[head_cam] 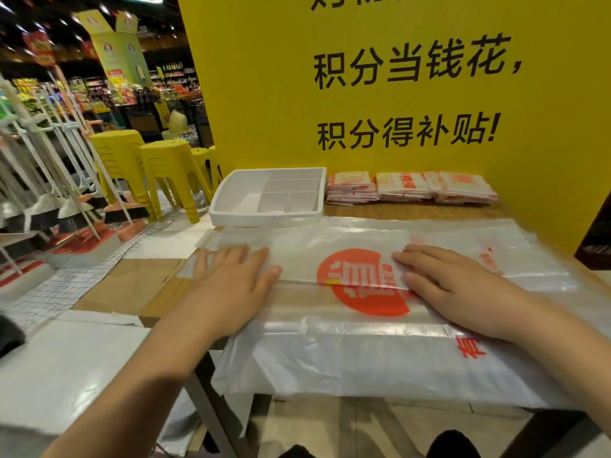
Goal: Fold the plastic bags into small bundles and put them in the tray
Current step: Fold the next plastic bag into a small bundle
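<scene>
A clear plastic bag (347, 352) with a red round logo lies spread across the wooden table, folded over lengthwise along its far part. My left hand (231, 285) presses flat on the bag's left end with straight fingers. My right hand (453, 285) lies flat on the folded strip beside the logo, fingers pointing left. A white divided tray (231, 200) stands at the table's far left corner, and no bag shows in it. Behind the spread bag, stacks of folded bags (410, 188) with red print lie against the yellow board.
A yellow sign board (429, 94) with black writing walls off the table's far side. Yellow plastic stools (165, 173) and brooms on racks (49, 180) stand on the floor to the left. A white surface (66, 375) sits low at my left.
</scene>
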Motion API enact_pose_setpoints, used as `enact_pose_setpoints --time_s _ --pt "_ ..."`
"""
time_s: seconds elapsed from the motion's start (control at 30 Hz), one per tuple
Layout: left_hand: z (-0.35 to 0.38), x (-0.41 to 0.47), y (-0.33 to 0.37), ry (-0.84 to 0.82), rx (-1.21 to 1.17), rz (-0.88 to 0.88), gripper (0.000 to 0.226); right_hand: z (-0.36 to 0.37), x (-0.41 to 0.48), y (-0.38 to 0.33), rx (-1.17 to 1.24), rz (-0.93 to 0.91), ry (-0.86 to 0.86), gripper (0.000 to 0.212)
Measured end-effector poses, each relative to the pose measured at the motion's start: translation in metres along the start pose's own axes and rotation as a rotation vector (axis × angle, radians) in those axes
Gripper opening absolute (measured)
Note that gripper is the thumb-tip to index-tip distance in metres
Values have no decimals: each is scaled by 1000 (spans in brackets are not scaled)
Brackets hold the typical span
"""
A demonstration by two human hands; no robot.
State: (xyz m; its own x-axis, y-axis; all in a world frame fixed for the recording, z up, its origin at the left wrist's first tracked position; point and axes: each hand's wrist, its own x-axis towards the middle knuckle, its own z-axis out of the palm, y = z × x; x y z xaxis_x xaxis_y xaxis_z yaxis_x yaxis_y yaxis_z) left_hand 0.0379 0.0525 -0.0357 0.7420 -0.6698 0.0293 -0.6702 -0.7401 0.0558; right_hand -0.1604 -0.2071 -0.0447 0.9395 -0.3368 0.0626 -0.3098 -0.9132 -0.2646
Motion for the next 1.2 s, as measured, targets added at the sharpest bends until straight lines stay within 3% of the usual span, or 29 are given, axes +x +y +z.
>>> enact_pose_setpoints --time_s 0.1,0.27,0.37,0.47,0.53,0.6,0.67,0.73,0.8,1.0,1.2 --pt "0 9 -21 100 -137 -111 54 5 0 2 50 -1 58 53" --pt "-7 9 -28 319 -474 -43 22 7 -1 2 37 14 65 49" --pt "-12 13 -30 322 -443 -104 22 7 0 2 49 23 62 47" --pt "-11 15 -24 267 -162 -170 29 6 0 1 60 41 65 44" --pt "-8 14 -11 371 -34 -56 35 5 0 0 65 52 75 44" --pt "-10 11 9 430 -139 218 36 6 0 0 68 52 84 44" --pt "-11 13 29 242 -200 355 40 6 -1 0 70 50 90 44" --pt "-8 20 40 -7 -90 314 51 6 -2 0 64 47 85 45" --pt "-3 24 46 -113 -26 280 56 6 -2 0 42 45 59 47" --pt "15 12 90 -152 -69 374 56 5 1 -3 -30 42 -51 51" --pt "26 13 77 -142 -87 264 60 -2 -3 10 -60 103 -133 56"
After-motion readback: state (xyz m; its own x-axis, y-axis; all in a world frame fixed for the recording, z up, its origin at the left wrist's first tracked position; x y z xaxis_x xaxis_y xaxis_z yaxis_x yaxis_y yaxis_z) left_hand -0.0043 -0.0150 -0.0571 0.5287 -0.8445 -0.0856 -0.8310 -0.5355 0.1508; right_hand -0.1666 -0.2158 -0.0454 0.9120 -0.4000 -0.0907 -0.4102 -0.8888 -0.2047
